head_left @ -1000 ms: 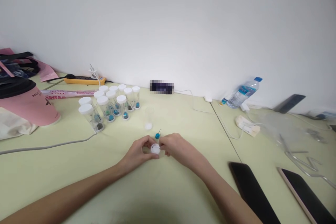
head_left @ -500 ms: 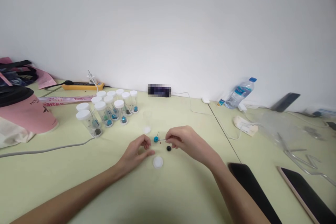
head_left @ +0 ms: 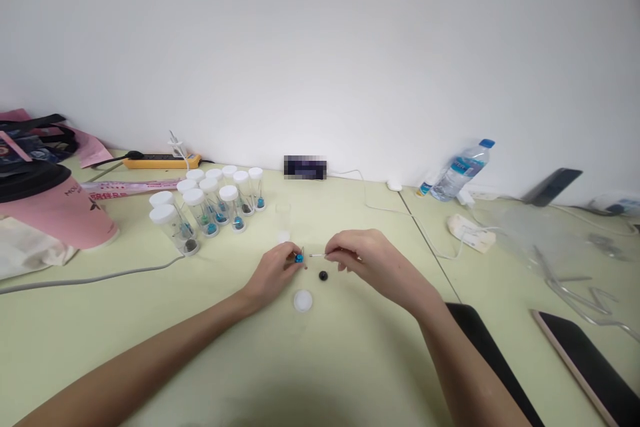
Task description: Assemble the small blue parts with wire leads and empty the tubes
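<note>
Between the thumb and fingers of my left hand (head_left: 274, 273) is a small blue piece (head_left: 299, 258) with a thin bent wire on it. My right hand (head_left: 370, 267) pinches a thin metal rod (head_left: 317, 255), its free end pointing left at the blue piece, a small gap apart. A round black piece (head_left: 323, 275) lies on the table below the rod. Nearer to me is a white round cap (head_left: 303, 301). Behind my left fingers stands a clear tube (head_left: 283, 217). A tiny reddish bit (head_left: 306, 267) is beside the blue piece.
Several white-capped clear tubes (head_left: 194, 197) with small parts inside stand at the left. A pink cup (head_left: 75, 213), a yellow power strip (head_left: 160, 161) and a grey cable (head_left: 125, 278) are further left. At the right are a water bottle (head_left: 463, 172) and phones (head_left: 590, 360).
My left hand has moved right and closed on the blue piece. My right hand has drawn the rod slightly right, away from it. The view has shifted a little.
</note>
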`<state>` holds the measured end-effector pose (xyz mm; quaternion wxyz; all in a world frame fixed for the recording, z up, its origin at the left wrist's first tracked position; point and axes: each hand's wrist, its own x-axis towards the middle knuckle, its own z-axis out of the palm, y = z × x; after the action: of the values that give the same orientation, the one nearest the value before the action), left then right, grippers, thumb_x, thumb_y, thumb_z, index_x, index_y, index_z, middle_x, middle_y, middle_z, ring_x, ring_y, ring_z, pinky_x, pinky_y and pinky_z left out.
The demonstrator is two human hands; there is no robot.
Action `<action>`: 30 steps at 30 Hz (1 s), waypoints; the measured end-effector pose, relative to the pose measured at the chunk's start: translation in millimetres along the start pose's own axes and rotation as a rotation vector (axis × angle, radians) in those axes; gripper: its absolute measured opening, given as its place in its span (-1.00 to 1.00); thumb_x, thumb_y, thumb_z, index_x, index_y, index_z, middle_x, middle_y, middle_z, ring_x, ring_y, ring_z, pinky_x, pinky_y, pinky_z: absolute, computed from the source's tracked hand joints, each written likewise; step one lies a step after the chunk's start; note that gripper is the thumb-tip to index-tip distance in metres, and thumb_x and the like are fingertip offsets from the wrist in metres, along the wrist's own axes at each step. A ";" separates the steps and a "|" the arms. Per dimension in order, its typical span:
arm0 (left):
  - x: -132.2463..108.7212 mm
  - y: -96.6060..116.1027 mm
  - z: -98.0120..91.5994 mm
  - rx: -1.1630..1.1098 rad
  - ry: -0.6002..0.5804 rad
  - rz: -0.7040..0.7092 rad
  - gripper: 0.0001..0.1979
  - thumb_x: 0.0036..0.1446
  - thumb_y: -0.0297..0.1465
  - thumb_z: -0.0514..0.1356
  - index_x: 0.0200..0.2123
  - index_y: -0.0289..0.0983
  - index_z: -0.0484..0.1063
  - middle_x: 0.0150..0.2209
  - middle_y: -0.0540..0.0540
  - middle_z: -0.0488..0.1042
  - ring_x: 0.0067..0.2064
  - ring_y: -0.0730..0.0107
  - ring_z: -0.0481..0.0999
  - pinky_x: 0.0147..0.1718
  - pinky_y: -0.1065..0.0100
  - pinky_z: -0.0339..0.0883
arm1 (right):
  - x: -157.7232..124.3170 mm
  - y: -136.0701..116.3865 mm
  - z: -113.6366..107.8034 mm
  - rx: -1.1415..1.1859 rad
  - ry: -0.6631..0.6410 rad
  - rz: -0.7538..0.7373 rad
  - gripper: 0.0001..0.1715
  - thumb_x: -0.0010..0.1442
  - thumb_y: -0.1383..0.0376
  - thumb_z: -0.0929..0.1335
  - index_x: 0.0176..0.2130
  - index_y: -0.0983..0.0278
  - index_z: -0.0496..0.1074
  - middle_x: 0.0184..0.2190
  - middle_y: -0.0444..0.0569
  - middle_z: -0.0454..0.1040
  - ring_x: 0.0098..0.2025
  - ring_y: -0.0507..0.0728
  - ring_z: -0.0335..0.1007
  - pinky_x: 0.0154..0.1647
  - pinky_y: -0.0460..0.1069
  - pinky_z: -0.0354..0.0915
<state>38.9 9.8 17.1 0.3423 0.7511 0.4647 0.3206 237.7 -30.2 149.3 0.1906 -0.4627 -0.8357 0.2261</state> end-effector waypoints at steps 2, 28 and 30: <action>-2.9 8.8 -7.9 -0.174 -0.028 -0.052 -0.91 0.13 -0.35 0.11 -0.29 -0.22 0.35 -0.32 -0.03 0.44 -0.25 0.31 0.46 -0.26 0.27 0.38 | -1.2 -0.2 -1.0 -0.005 0.017 -0.002 -0.74 0.27 0.42 0.20 -0.37 0.27 0.42 -0.45 -0.14 0.46 -0.44 -0.02 0.37 -0.44 -0.11 0.19; -7.6 82.9 -65.0 -0.669 -0.172 -0.189 -0.77 -0.01 -0.29 0.30 -0.27 -0.26 0.53 -0.26 -0.14 0.54 -0.41 0.44 0.43 -0.35 0.34 0.42 | -14.6 -19.1 11.8 0.003 0.293 0.016 -0.78 0.30 0.34 0.23 -0.32 0.25 0.43 -0.42 -0.15 0.38 -0.57 -0.09 0.33 -0.48 -0.17 0.27; -7.4 84.5 -66.7 -0.697 -0.179 -0.204 -0.76 0.03 -0.26 0.27 -0.24 -0.25 0.54 -0.27 -0.13 0.55 -0.40 0.43 0.46 -0.32 0.34 0.44 | -14.8 -19.9 12.9 0.010 0.290 0.005 -0.78 0.31 0.34 0.22 -0.31 0.25 0.42 -0.41 -0.15 0.38 -0.56 -0.10 0.33 -0.50 -0.18 0.27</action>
<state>23.4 -10.8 121.9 0.6467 0.5645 0.3683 0.3571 224.6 -54.9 148.0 0.3113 -0.4918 -0.7970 0.1615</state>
